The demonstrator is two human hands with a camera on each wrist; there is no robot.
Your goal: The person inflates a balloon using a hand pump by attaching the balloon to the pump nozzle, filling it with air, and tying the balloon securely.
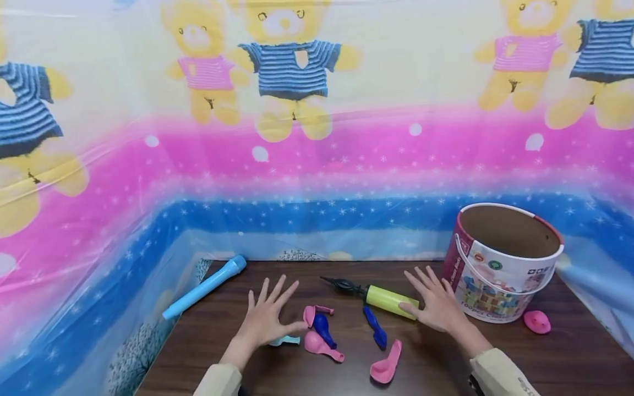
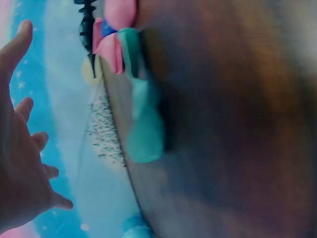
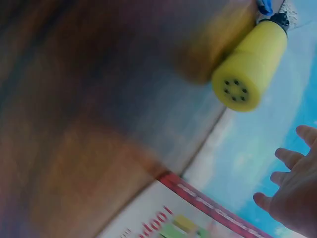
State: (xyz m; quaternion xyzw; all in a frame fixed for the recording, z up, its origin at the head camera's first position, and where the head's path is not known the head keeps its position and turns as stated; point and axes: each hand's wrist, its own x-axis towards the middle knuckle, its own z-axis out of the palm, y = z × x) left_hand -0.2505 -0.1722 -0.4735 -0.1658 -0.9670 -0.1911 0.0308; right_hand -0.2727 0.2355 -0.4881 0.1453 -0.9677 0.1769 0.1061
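Both hands are held over the table with fingers spread, gripping nothing. My left hand point(image 1: 266, 318) is beside a small heap of limp balloons: a teal balloon point(image 2: 146, 134) partly hidden under the hand in the head view, a dark blue balloon point(image 1: 323, 330) and a pink balloon point(image 1: 319, 345) among them. My right hand point(image 1: 438, 303) overlaps the end of a yellow-green balloon pump point(image 1: 388, 301) in the head view. The pump lies on its side, its black nozzle pointing left. Between the hands lie another dark blue balloon point(image 1: 375, 328) and a pink one, nearer the front.
A white and red cardboard bucket point(image 1: 495, 300) with a wire handle stands at the back right, its top uncovered. Another pink balloon point(image 1: 537, 322) lies beside its base. At the left edge of the dark wooden table point(image 1: 188, 357) rests a light blue tube point(image 1: 205, 289). A printed bear cloth point(image 1: 376, 159) hangs behind.
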